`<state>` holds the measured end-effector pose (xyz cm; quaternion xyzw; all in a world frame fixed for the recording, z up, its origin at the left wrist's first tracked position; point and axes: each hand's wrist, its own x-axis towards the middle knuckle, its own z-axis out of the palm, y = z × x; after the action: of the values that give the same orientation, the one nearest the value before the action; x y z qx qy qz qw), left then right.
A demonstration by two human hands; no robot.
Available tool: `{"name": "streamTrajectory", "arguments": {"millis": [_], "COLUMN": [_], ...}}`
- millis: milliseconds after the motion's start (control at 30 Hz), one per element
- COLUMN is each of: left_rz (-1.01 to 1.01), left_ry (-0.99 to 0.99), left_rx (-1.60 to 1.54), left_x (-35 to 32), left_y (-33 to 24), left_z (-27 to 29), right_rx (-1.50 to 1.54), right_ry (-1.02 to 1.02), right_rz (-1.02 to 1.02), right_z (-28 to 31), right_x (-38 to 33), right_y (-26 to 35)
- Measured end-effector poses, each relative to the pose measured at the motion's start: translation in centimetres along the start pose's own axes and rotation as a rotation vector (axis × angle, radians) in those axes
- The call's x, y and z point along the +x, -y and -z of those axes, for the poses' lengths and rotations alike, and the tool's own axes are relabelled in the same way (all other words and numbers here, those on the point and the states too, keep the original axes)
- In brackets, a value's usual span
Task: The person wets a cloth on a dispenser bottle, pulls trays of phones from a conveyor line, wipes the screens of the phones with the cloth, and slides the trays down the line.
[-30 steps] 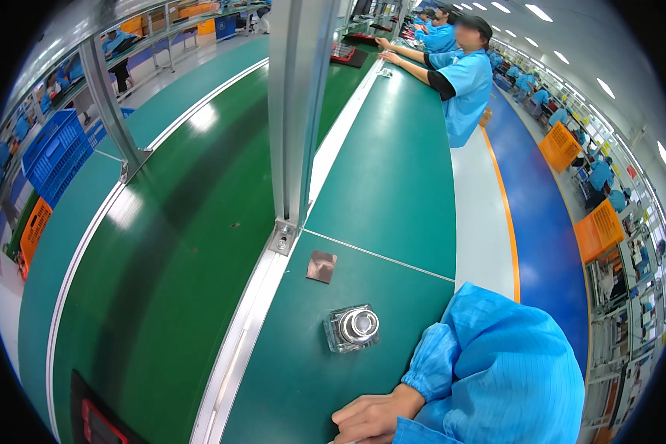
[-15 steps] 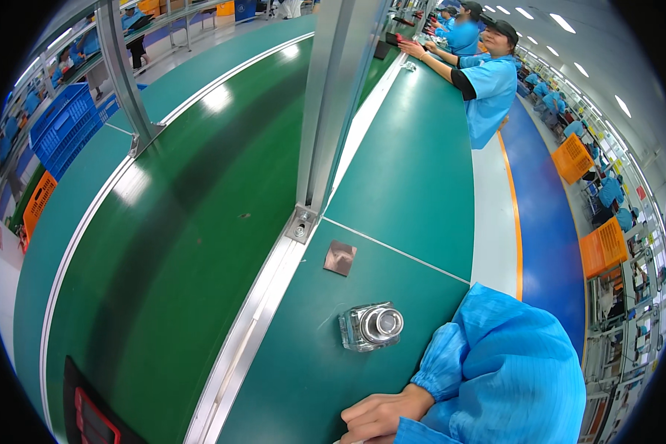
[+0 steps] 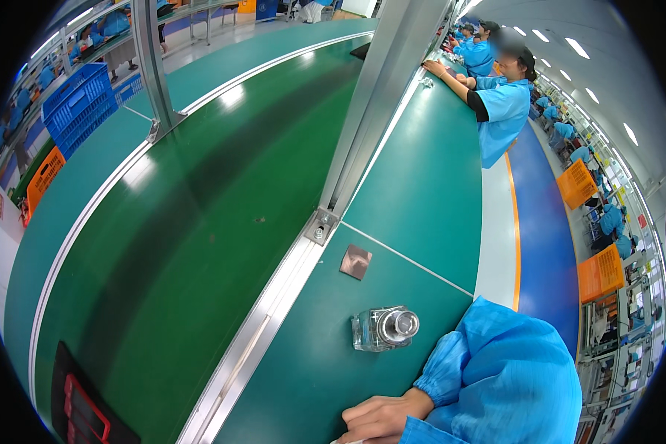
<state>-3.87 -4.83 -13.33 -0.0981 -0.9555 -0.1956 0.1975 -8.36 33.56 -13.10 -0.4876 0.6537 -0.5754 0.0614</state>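
My right hand (image 3: 381, 418) lies low in the picture on the green table, its fingers curled together. A sliver of something white (image 3: 351, 442) shows under them at the lower edge, too little to name. A second blue sleeve (image 3: 425, 433) crosses in front of the wrist; my left hand is not visible. Just beyond my right hand, untouched, stands a squarish clear glass bottle (image 3: 370, 331) with a silver collar and a rounded clear cap (image 3: 402, 324). Farther off lies a small shiny copper-brown square (image 3: 356, 262), flat on the table.
A metal post (image 3: 385, 103) rises from the rail between the table and the green belt (image 3: 200, 244). A black tray-like piece with a red frame (image 3: 85, 407) lies on the belt at lower left. A co-worker (image 3: 503, 103) in blue stands farther along the table.
The view has shifted, so table and bottle appear farther right. More of the black and red piece shows. The co-worker's head has turned away. My right hand keeps the same pose.
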Motion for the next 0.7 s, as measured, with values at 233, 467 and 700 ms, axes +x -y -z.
{"name": "streamTrajectory", "arguments": {"millis": [233, 467, 700], "left_rz": [-0.046, 0.185, -0.537], "left_ry": [-0.030, 0.585, 0.217], "left_rx": [0.037, 0.314, -0.138], "left_x": [-0.5, -0.8, -3.3], "left_y": [1.0, -3.0, -14.1], "left_z": [-0.8, -1.2, -5.8], "right_rx": [-0.050, -0.092, -0.151], "right_ry": [0.003, -0.037, -0.102], "right_rz": [-0.007, -0.076, -0.169], "right_z": [-1.2, -1.7, -1.3], "right_x": [-0.8, -1.7, -0.7], "right_y": [-0.5, -1.1, -1.0]}}
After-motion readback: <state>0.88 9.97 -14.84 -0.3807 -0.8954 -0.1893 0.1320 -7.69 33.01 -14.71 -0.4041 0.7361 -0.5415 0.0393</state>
